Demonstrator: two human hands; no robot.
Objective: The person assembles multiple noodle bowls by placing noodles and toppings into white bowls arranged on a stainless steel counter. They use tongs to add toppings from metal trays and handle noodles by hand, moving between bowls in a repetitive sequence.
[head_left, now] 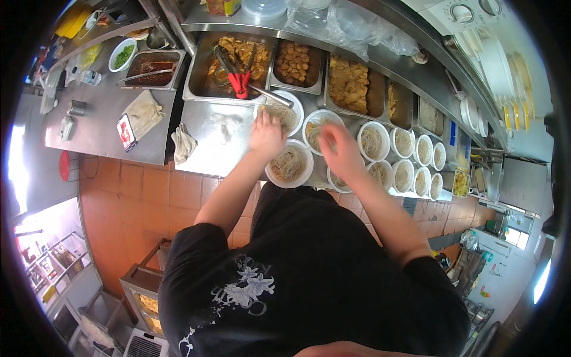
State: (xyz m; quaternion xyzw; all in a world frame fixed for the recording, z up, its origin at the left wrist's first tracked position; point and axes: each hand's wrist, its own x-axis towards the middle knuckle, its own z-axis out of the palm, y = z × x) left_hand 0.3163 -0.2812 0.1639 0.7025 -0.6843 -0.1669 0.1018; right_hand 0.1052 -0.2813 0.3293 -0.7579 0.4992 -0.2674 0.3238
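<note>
Currently the left hand (pixel 267 134) rests its fingers at the near side of a white bowl (pixel 300 113) of pale noodles on the steel tabletop (pixel 199 116); I cannot tell whether it grips anything. Just right of it, the right hand (pixel 342 149), blurred, has its fingers bent over a second noodle bowl (pixel 306 128); whether they pinch any strands is unclear. A third bowl (pixel 309 165) sits nearer the person, between the forearms. More filled bowls (pixel 373 141) line up rightward in two rows. Behind, red-handled tongs (pixel 241 84) lie in a steel food tray (pixel 191 74).
</note>
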